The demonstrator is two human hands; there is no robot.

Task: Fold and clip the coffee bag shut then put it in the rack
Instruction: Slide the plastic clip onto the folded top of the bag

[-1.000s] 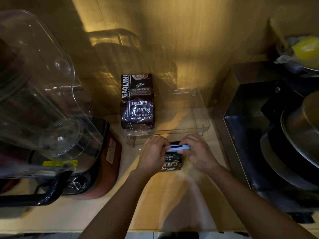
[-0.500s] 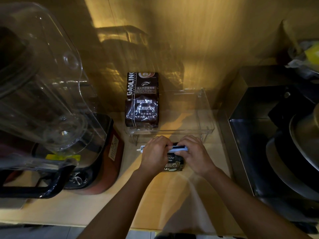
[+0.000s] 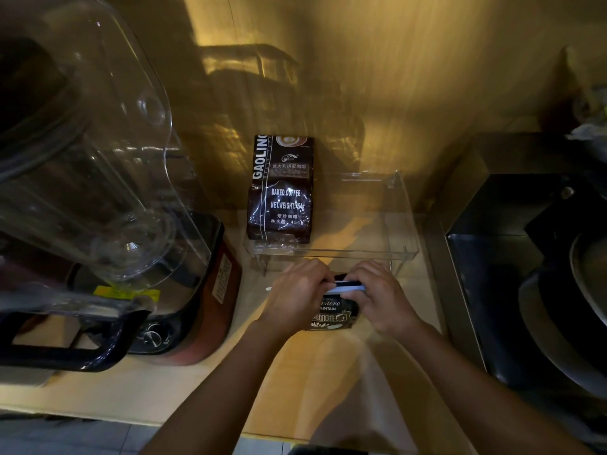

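Note:
A small dark coffee bag (image 3: 333,315) stands on the wooden counter just in front of the clear plastic rack (image 3: 399,224). A pale blue clip (image 3: 348,288) lies across the bag's folded top. My left hand (image 3: 295,295) grips the bag's top and the clip's left end; my right hand (image 3: 382,295) grips the right end. The bag's top edge is mostly hidden by my fingers. A larger brown coffee bag (image 3: 281,192) stands in the rack's left side.
A blender with a big clear jug (image 3: 82,152) and a dark red base (image 3: 210,290) fills the left. A dark metal sink (image 3: 512,257) with pans lies to the right. The wooden wall rises right behind the rack.
Both hands have stayed on the bag and clip with only small finger shifts; the clip's left tip showing past my left hand half a second ago is now mostly covered. The camera has drifted slightly.

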